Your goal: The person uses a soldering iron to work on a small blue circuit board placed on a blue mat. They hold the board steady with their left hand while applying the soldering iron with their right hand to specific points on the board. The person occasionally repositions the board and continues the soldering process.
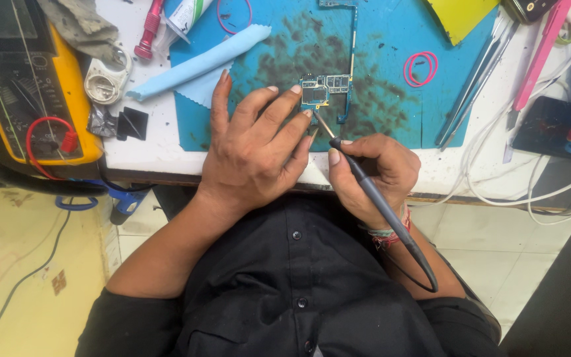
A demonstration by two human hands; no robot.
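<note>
A small blue circuit board (328, 89) lies on a stained blue work mat (378, 39) at the table's front. My left hand (252, 142) rests flat on the mat, its fingertips pressing the board's lower left corner. My right hand (371, 172) grips a dark soldering iron (371, 192) like a pen. Its thin metal tip touches the board's lower edge beside my left fingertips. The iron's cable loops down over my black shirt.
A yellow multimeter (31, 86) with red lead sits at the left. A rolled blue cloth (199, 63), pink rubber bands (421, 68), tweezers (474, 86), a pink-handled tool (148, 30) and white cables (550, 178) surround the mat.
</note>
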